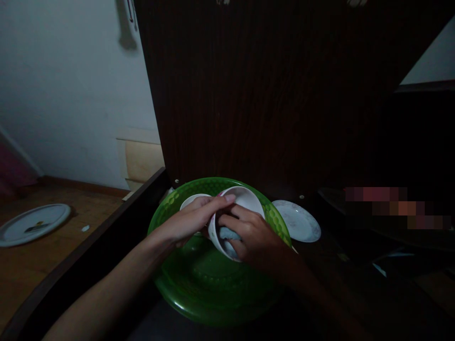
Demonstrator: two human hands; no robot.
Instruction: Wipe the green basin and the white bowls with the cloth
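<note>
A white bowl (246, 196) with a coloured pattern on its outside is tilted above a green basin (175, 303). My left hand (199, 213) grips the bowl by its left side, thumb over the rim. Inside the bowl, my right hand (250, 232) is closed on a pale blue-grey cloth (228, 233), pressed against the inner wall. Behind my left hand, a second white bowl (192, 200) shows in part within the basin; the rest of it is hidden.
A white plate (296, 220) lies right of the basin on the dark surface. A tall dark wooden panel (249, 104) rises behind. A raised dark edge (88, 241) runs along the left. On the floor at left sits a pale oval object (53, 215).
</note>
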